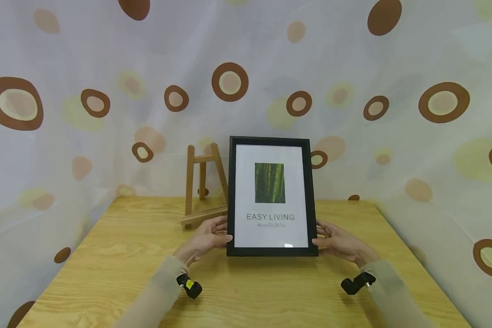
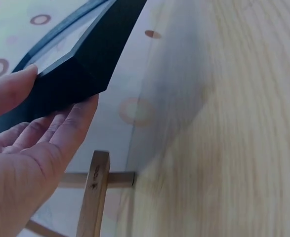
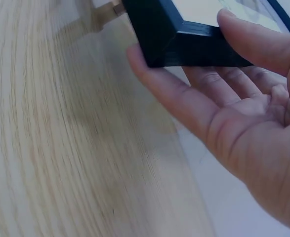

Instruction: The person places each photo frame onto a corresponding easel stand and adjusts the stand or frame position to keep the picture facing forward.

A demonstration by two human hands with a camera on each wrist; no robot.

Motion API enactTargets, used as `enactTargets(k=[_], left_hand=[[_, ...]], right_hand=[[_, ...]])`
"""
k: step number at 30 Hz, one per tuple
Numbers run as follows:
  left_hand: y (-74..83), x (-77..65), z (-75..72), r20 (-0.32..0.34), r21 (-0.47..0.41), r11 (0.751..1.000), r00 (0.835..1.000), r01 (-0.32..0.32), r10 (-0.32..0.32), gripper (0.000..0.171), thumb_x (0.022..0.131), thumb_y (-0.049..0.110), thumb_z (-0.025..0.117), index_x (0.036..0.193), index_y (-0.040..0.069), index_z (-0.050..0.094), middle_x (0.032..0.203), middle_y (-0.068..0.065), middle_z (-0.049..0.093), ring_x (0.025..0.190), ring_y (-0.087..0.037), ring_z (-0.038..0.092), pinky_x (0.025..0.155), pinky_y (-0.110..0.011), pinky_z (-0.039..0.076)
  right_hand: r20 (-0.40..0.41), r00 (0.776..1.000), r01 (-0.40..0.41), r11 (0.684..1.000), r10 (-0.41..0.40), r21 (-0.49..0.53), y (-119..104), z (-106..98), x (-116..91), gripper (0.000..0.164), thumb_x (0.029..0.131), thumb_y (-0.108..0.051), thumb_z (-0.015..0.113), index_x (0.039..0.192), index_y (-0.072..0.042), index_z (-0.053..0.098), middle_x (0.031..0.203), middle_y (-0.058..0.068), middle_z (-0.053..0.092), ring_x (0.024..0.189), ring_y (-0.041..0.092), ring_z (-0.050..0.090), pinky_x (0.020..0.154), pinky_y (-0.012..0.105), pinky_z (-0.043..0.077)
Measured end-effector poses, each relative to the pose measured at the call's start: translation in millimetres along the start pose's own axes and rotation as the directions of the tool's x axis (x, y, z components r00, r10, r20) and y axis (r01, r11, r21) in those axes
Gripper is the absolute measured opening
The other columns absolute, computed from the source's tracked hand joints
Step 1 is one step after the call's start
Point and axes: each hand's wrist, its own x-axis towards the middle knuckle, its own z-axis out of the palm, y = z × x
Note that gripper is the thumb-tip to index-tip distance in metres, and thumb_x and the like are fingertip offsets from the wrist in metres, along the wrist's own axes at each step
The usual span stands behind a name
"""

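A black picture frame [image 1: 272, 251] with a white sheet, a green bamboo picture and the words "EASY LIVING" stands nearly upright between both hands. My left hand [image 1: 207, 238] grips its lower left side, thumb on the front edge and fingers behind. On the lower right side, my right hand [image 1: 338, 240] holds it the same way. Both wrist views show the frame's lower corner raised off the tabletop, with fingers under and behind the black border [image 2: 61, 89]. Behind and to the left stands a small wooden easel [image 1: 190, 182], its right part hidden by the frame.
The wooden table [image 1: 119, 255] reaches back to a hanging cloth [image 1: 262, 123] printed with brown rings and pale dots. The easel's ledge [image 1: 202, 216] lies close beside my left fingers. A small black camera [image 1: 190, 286] sits on each wrist.
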Motion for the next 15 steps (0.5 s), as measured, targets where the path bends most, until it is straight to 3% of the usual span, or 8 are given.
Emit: enactTargets(k=[6, 10, 15], left_hand=[[9.5, -4.4, -12.0, 0.024, -0.035, 0.999, 1.000, -0.004, 0.005, 0.070, 0.097, 0.004, 0.058, 0.156, 0.009, 0.021, 0.150, -0.026, 0.038, 0.119, -0.029, 0.058, 0.095, -0.048, 0.054], [10.7, -9.8, -18.7, 0.045, -0.011, 1.000, 0.999, 0.013, -0.013, 0.070, 0.100, 0.013, 0.055, 0.158, 0.018, 0.016, 0.155, -0.024, 0.033, 0.126, -0.035, 0.054, 0.095, -0.054, 0.052], [4.8, -17.4, -27.9, 0.014, 0.040, 0.999, 1.000, 0.027, -0.027, 0.072, 0.101, 0.021, 0.056, 0.159, 0.023, 0.012, 0.157, -0.025, 0.028, 0.132, -0.041, 0.047, 0.095, -0.054, 0.053]], right_hand=[[0.008, 1.000, 0.025, 0.999, -0.025, 0.036, -6, 5, 10, 0.088, 0.100, -0.004, 0.054, 0.157, -0.011, -0.012, 0.148, 0.016, 0.042, 0.120, 0.023, 0.060, 0.099, 0.048, 0.052], [-0.004, 0.999, 0.035, 0.999, -0.035, 0.016, -8, 9, 18, 0.086, 0.100, -0.006, 0.053, 0.157, -0.012, -0.011, 0.153, 0.016, 0.036, 0.121, 0.020, 0.059, 0.099, 0.048, 0.051], [-0.032, 0.998, 0.050, 0.999, -0.050, 0.008, -6, 17, 31, 0.081, 0.100, -0.005, 0.053, 0.159, -0.012, -0.003, 0.157, 0.024, 0.026, 0.121, 0.020, 0.058, 0.099, 0.052, 0.050]])
